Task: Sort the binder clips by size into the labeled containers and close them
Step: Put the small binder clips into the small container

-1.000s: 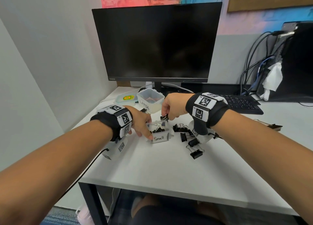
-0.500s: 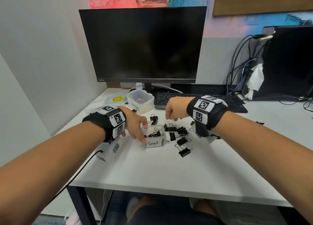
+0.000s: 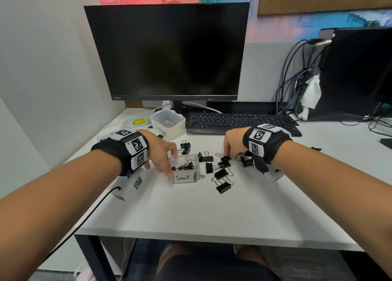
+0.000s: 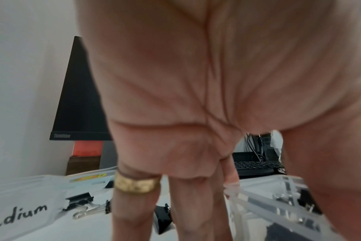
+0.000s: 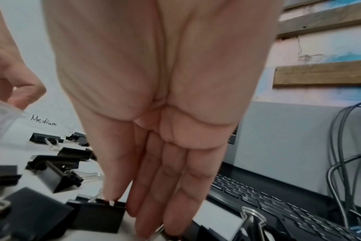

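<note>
A clear container labeled "Small" (image 3: 186, 177) sits mid-desk with several small black clips (image 3: 183, 166) inside. My left hand (image 3: 169, 164) grips its left side, thumb at the front corner and fingers (image 4: 196, 203) at the far rim. Black binder clips of mixed sizes (image 3: 222, 187) lie scattered to its right. My right hand (image 3: 229, 153) reaches down among them with straight fingers, and its fingertips (image 5: 134, 210) touch one black clip (image 5: 99, 212) that lies on the desk. The "Large" container (image 3: 168, 124) stands open behind. The "Medium" container (image 4: 18, 216) lies under my left wrist.
A monitor (image 3: 167, 52) and a keyboard (image 3: 239, 121) fill the back of the desk. A lid with a yellow sticker (image 3: 137, 122) lies beside the Large container. A computer tower with cables (image 3: 356, 73) stands at the right. A black cable (image 3: 95, 204) hangs off the left edge.
My right hand held a small clip above the Small container, then moved right and down onto the loose clips without it. My left hand stayed on the container.
</note>
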